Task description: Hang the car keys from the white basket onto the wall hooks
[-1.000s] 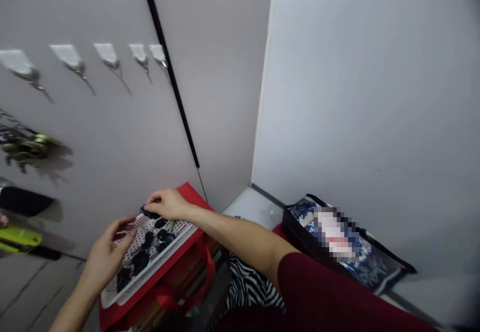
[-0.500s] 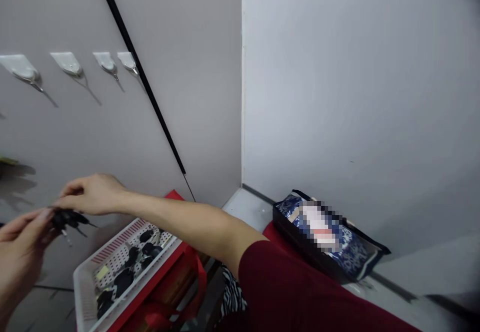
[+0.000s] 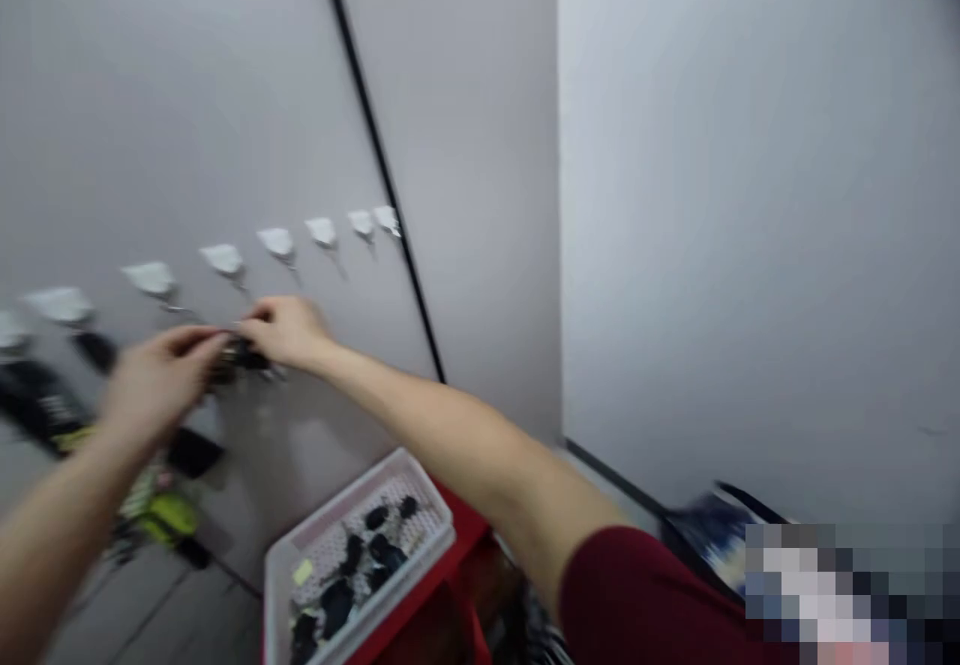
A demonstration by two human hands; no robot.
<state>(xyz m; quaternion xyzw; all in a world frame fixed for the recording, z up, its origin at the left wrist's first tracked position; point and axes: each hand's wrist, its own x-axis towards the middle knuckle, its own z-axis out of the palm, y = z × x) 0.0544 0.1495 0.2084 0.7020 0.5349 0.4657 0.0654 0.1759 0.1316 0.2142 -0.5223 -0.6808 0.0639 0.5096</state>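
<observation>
Both hands close on a small dark piece under a row of wall hooks

The left hand [image 3: 154, 385] and right hand [image 3: 289, 330] pinch the dark piece [image 3: 240, 355] between fingertips, close to the wall panel [image 3: 187, 95] just below the white hooks [image 3: 225, 260] and well above the tray's [image 3: 274, 575] left corner. Motion blur hides the exact grip. With so light a pinch, the piece could slip and fall outside the tray's rim.

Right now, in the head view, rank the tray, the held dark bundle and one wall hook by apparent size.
1. The tray: clearly largest, though it looks nearer the camera.
2-3. The dark bundle, pinched between left hand and right hand, and the hook: alike. The bundle is blurred and partly covered, so their order is unsure.
</observation>
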